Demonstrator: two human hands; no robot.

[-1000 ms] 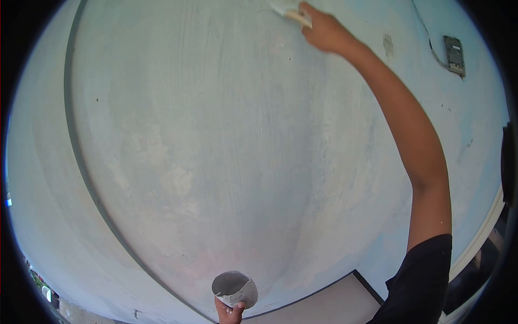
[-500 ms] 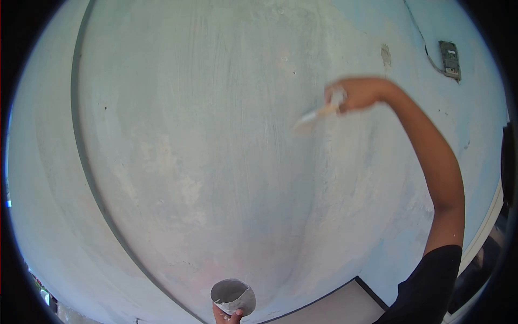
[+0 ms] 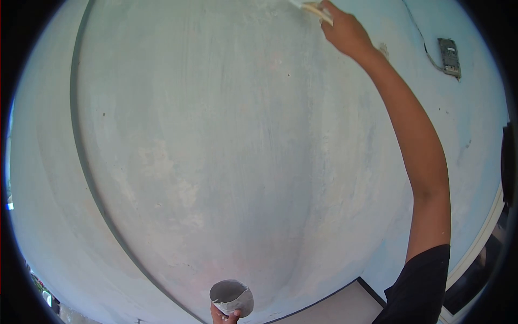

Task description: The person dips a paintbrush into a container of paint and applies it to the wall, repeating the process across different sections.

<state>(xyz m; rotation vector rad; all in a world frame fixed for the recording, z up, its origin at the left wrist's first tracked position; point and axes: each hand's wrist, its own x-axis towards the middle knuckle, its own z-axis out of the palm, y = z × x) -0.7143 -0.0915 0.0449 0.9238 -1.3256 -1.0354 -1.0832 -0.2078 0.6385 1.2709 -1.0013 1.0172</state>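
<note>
- Sleeve [image 3: 421, 286]: black, short, at the lower right edge of the view. It covers the upper part of the right arm [image 3: 415, 140].
- Left hand [image 3: 223, 317]: at the bottom edge, mostly cut off by the frame. Thumb and fingertips are closed on the underside of the bowl [image 3: 232, 297], holding it up from below.
- Bowl: small, round, grey and smeared, with grey-white paste coating the inside. It sits low in the view, in front of the lower part of the wall [image 3: 243, 135] and well apart from the right hand [image 3: 346, 33].
- Right arm: bare and nearly straight, stretched up and a little left from the sleeve to the top of the view.
- Right hand: high, right of centre, back toward the camera. The fingers are wrapped tight round the handle of the scraper [image 3: 312, 7].
- Scraper: pale handle and flat blade pointing left, at the very top edge, with the blade partly cut off. Whether the blade touches the wall cannot be told.
- Wall: pale blue-grey, filling nearly the whole view. Whitish and faint pink patches lie toward the lower middle, and fine vertical streaks above.
- Strip [image 3: 81, 162]: dark and narrow, running down the wall at left, from the top left to the bottom centre.
- Panel [image 3: 345, 303]: grey, flat and dark-edged, at the foot of the wall between bowl and sleeve.
- Box [image 3: 448, 56]: small, grey, fixed to the wall at upper right, well to the right of the right hand. A thin cable [image 3: 421, 27] runs up and left from it.
</note>
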